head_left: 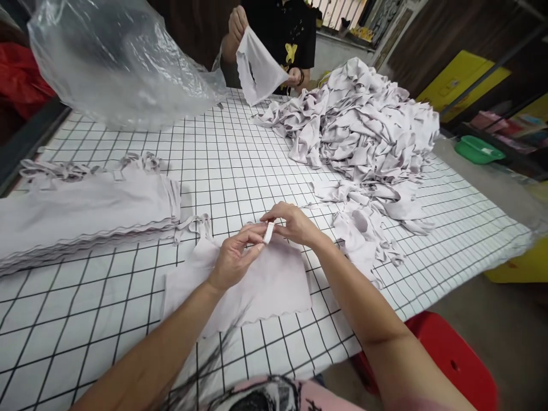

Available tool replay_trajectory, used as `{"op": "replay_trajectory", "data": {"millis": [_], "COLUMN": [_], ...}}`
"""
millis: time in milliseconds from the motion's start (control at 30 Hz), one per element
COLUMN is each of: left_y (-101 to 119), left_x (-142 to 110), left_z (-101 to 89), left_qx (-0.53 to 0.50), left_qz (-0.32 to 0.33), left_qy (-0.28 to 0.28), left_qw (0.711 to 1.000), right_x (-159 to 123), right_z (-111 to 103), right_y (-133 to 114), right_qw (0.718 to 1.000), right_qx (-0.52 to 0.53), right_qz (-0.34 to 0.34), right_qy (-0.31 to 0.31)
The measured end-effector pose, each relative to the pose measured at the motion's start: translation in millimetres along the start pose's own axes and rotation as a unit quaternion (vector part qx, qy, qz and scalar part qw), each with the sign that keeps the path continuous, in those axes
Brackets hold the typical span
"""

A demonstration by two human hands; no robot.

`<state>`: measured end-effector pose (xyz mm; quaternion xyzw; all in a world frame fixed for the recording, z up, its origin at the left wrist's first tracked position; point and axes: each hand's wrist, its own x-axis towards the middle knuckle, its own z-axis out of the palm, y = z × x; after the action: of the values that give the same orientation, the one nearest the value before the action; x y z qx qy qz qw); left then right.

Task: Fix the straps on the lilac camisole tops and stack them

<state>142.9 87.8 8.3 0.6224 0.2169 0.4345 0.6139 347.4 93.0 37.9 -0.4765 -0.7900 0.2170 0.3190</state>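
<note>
A pale lilac camisole [274, 285] with a wavy hem lies flat on the table in front of me, one thin loop of strap curled at its upper left. My left hand [235, 260] is closed, pinching the lower end of a short folded strap [269, 233] between thumb and fingers. At the strap's upper end my right hand [297, 224] is also closed on it, with its fingertips partly hidden behind the fabric. Both hands are just above the camisole's top edge, close together.
A layered stack of similar garments [98, 205] lies to the left. At right is a big crumpled heap [363, 120]. Across the grid-patterned table [205, 154], a co-worker's hands [237, 25] stretch out another piece. A clear plastic bag [124, 63] and a red stool [454, 359] are nearby.
</note>
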Motion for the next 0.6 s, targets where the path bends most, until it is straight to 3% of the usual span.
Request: {"op": "replay_trajectory", "data": {"millis": [167,333,467,600], "left_y": [-5,-10,-9,-8], "left_x": [0,-1,1,2], "left_z": [-0.8,6.2,8.8,8.9], "left_qx": [0.022,0.031,0.033,0.049], "left_qz": [-0.023,-0.109,-0.203,-0.223], "left_qy": [-0.004,0.005,0.038,0.044], "left_qw": [0.999,0.994,0.978,0.973], "right_x": [30,58,68,60], "right_z": [-6,-5,0,-13], "right_y": [18,43,52,55], "right_qw": [0.991,0.992,0.985,0.958], "right_qx": [-0.12,-0.098,-0.083,-0.031], "right_qz": [0.002,0.022,0.151,0.232], "right_qy": [0.061,0.077,-0.022,-0.163]}}
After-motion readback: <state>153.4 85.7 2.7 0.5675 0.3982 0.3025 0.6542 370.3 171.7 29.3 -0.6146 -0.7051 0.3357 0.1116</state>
